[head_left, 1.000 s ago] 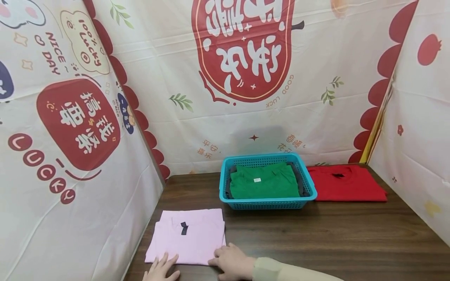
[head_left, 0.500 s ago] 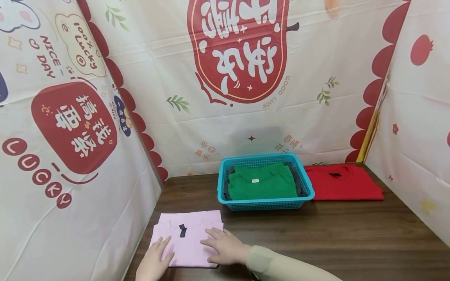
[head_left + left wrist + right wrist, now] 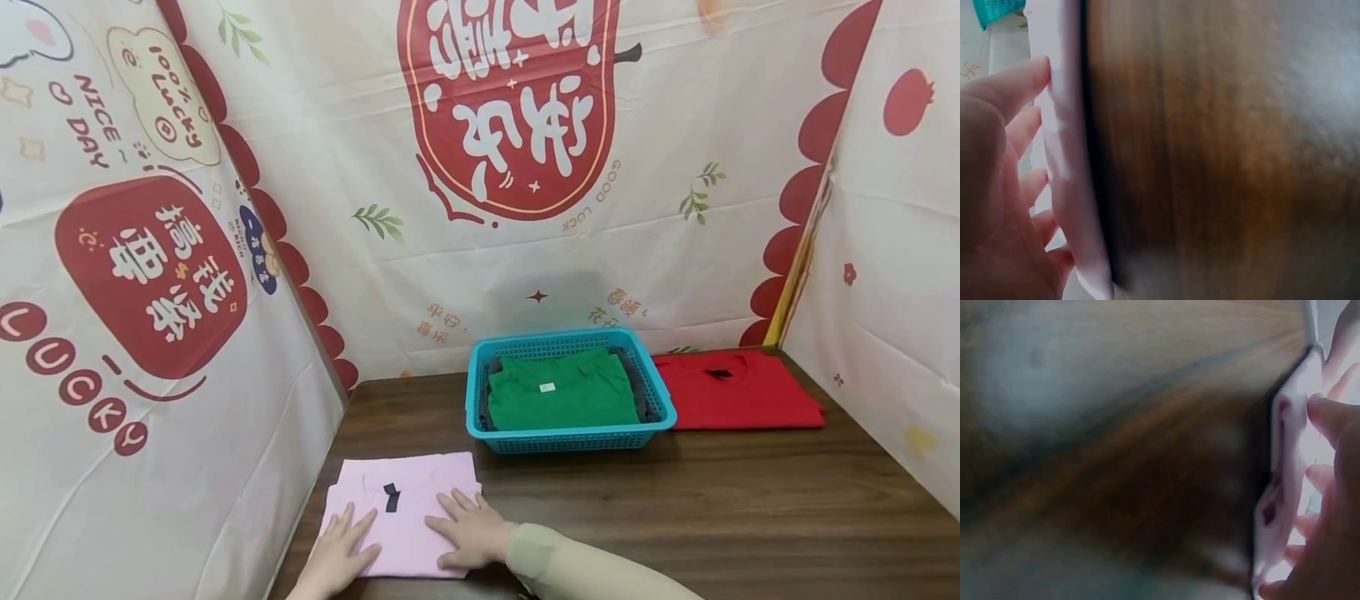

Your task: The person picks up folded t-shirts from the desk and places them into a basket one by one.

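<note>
A folded pink T-shirt (image 3: 408, 542) with a black neck label lies flat at the front left of the wooden table. On its left part rests my left hand (image 3: 337, 550), fingers spread and fairly straight. My right hand (image 3: 471, 529) lies on the shirt's right part, its fingers also spread. In the left wrist view, the left fingertips touch the pink cloth (image 3: 1063, 125) near its edge. The right wrist view has the right hand (image 3: 1335, 487) against the shirt's layered side edge (image 3: 1285, 462). Neither hand grips the cloth.
Behind and to the right stands a blue plastic basket (image 3: 570, 440) with a folded green shirt (image 3: 562, 400) over dark grey cloth. A folded red shirt (image 3: 738, 400) lies beside the basket. Printed cloth walls (image 3: 480, 250) close off the table's back and sides.
Both hands have moved from the pink shirt's front edge up onto its top and spread out there. The basket and red shirt stay in place; the head view shifts slightly.
</note>
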Tool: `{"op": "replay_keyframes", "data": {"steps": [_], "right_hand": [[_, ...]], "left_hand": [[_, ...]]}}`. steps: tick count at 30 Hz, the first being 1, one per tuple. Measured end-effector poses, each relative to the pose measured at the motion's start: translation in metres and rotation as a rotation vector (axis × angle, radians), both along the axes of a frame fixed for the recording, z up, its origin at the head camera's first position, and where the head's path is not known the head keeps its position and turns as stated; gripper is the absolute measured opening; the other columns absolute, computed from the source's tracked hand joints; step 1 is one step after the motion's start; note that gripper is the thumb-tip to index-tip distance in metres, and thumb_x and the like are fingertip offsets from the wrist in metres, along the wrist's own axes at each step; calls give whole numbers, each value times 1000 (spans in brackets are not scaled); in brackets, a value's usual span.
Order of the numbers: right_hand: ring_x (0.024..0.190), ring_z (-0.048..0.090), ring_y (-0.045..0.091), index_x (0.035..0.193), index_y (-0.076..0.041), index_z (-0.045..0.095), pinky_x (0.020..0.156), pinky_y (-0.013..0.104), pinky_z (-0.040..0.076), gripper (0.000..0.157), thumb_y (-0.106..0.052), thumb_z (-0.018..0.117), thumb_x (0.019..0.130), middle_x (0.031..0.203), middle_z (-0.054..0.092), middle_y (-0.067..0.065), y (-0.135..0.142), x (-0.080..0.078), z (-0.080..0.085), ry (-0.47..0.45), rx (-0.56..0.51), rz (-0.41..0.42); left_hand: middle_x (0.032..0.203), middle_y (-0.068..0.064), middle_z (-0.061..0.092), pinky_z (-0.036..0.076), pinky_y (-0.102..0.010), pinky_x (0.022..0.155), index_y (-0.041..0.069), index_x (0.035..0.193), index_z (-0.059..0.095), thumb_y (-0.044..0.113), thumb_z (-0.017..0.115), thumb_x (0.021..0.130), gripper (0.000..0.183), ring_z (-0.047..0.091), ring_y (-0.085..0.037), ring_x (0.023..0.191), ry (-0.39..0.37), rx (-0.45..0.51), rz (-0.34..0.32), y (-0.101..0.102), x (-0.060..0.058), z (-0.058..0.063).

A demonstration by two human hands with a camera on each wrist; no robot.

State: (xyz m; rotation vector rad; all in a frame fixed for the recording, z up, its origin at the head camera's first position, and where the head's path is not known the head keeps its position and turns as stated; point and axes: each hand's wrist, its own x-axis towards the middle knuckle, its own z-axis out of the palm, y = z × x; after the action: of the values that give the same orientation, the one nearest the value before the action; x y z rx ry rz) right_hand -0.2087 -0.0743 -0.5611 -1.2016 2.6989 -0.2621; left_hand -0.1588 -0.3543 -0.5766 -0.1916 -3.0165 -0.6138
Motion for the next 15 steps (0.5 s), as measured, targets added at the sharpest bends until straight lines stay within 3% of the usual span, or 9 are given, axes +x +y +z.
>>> {"op": "replay_keyframes", "data": {"steps": [8,15], "right_hand": [[144,21,29,148,-34,41,110,57,24,65,-60,53,90,157,27,3,4,-3,-7,4,4,-15],[144,21,29,148,-35,41,109,56,25,65,-62,51,90,157,27,3,10,3,-5,-24,19,-4]], "left_hand": [[147,-28,36,21,-73,100,15,134,59,48,62,89,56,27,-59,131,-29,-11,16,6,-2,7],[146,-27,39,22,-72,100,15,133,60,48,63,87,56,30,-57,131,-35,-11,34,13,7,7]]}}
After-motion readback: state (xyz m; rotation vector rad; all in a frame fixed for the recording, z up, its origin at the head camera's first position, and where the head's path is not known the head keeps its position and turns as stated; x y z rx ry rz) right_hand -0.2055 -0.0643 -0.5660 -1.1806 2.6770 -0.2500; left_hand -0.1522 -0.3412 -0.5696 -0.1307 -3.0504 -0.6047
